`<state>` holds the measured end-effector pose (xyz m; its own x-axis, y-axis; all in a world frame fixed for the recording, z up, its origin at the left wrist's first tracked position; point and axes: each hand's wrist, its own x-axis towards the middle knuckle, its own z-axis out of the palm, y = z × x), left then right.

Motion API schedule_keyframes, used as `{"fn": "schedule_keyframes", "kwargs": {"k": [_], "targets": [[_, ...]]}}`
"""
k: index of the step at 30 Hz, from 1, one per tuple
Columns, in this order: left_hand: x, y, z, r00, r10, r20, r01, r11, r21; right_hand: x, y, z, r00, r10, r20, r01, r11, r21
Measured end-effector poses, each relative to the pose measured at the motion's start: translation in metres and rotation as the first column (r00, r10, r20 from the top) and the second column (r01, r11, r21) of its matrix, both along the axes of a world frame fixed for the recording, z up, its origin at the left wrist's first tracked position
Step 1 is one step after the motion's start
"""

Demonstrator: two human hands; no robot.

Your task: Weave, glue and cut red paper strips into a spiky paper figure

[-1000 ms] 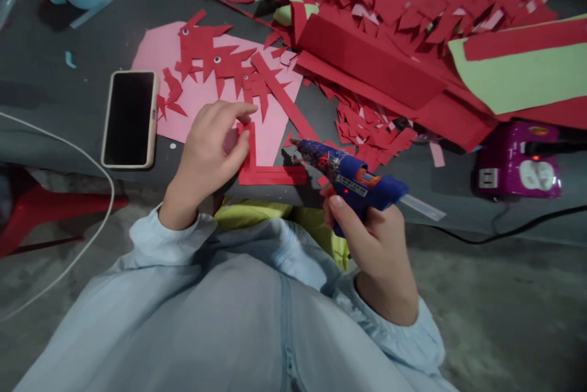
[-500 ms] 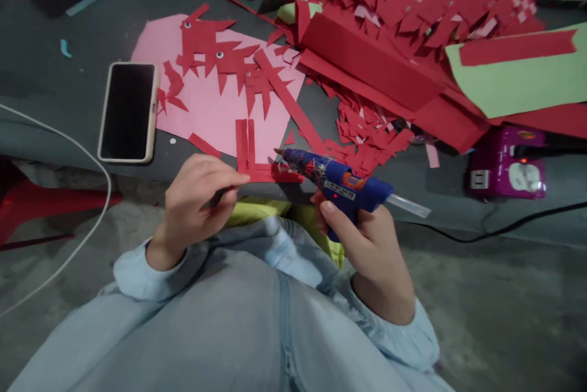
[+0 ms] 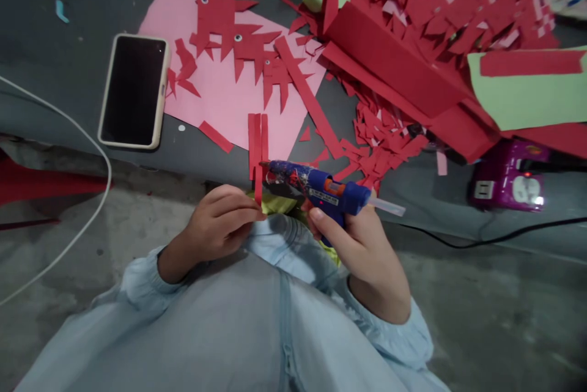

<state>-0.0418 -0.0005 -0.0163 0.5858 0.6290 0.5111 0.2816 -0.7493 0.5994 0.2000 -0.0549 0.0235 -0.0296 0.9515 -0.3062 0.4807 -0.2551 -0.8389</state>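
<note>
Near the table's front edge, my left hand pinches the lower end of a narrow red paper strip, which points away from me. My right hand is wrapped round the handle of a blue glue gun; its nozzle is at the strip, pointing left. Other red strips lie just beyond, partly on a pink paper sheet. Red paper cut-outs with stuck-on eyes rest on that sheet. A clear glue stick sticks out of the gun's back.
A phone lies left of the pink sheet. Red scraps, a folded red paper piece and a large heap of red cut-outs fill the right. A purple power socket stands at the right edge, and a white cable hangs at left.
The strip in my left hand has turned from lying sideways to pointing away from me. My left hand moved right and nearer my body; the glue gun shifted left. The view has shifted too.
</note>
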Motion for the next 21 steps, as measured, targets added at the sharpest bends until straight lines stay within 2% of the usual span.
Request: {"fn": "schedule_keyframes", "kwargs": {"k": [21], "targets": [[0.0,-0.002,-0.006,0.998,-0.036,0.048,0.036,0.999,-0.006,0.001,0.009,0.013,0.984,0.1,0.147,-0.094,0.994,-0.046]]}}
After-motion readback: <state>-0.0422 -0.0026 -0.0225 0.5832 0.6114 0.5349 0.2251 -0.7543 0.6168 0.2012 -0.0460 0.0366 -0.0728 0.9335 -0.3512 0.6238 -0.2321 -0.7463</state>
